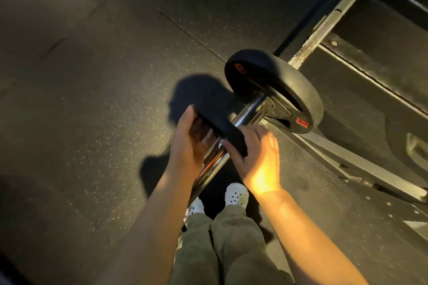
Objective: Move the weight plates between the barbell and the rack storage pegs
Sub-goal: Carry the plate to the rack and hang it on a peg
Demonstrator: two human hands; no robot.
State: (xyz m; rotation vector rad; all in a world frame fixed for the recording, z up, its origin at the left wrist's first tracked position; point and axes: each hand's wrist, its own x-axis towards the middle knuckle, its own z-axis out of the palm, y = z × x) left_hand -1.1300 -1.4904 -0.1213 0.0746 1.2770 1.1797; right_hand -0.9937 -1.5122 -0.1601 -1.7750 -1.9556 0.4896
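A chrome barbell sleeve (249, 111) runs from near my feet up toward the right. A large black weight plate (298, 90) with red labels sits far along it, against the collar. Nearer to me, a smaller black plate (222, 124) sits on the sleeve's outer part. My left hand (190, 143) grips its left rim, fingers curled around the edge. My right hand (257, 157) holds its right rim, fingers wrapped over the front. The plate's hole and how far the sleeve passes through it are hidden by my hands.
The barbell shaft (324, 21) continues up to the right over a dark rack frame (370, 81) with bolted steel feet (361, 164). Speckled black rubber floor (92, 99) spreads to the left. My white shoes (236, 194) stand just under the sleeve's end.
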